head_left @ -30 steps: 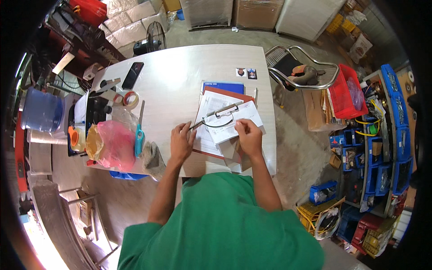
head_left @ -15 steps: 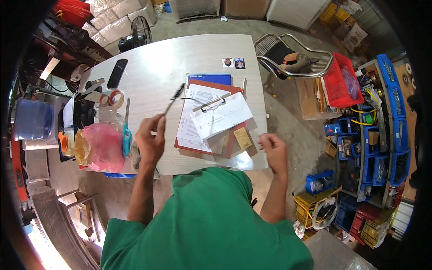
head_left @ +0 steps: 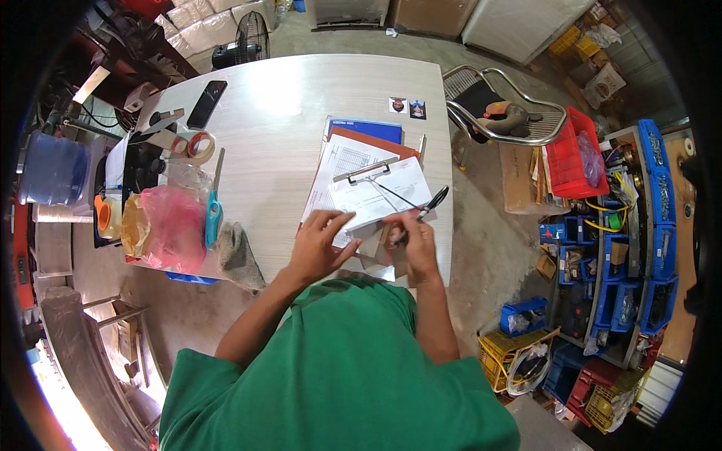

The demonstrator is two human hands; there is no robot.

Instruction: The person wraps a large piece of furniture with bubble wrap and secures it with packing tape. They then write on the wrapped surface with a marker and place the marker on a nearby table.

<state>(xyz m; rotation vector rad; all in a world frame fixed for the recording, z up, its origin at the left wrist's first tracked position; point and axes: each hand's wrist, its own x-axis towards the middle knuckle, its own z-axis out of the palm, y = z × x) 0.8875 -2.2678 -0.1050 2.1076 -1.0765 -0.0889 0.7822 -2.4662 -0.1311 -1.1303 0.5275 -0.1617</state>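
My right hand (head_left: 412,234) grips a black pen (head_left: 430,203) whose tip points up and right, over the lower edge of the papers. My left hand (head_left: 320,242) presses flat on the white sheets (head_left: 368,192) held by a metal-clipped clipboard (head_left: 366,171) near the table's front edge. A small brown card (head_left: 374,244) lies between the two hands, partly hidden by my fingers. A blue folder (head_left: 366,128) sticks out behind the clipboard.
The pale table (head_left: 286,105) also bears blue-handled scissors (head_left: 214,210), a pink bag (head_left: 171,225), a grey cloth (head_left: 237,255), tape rolls (head_left: 197,144), a black phone (head_left: 206,104) and two small photos (head_left: 407,107). A metal chair (head_left: 502,113) and red crate (head_left: 570,154) stand right.
Both hands, spread wide apart half a second ago, have come together over the clipboard. The pen moved from my left hand to my right.
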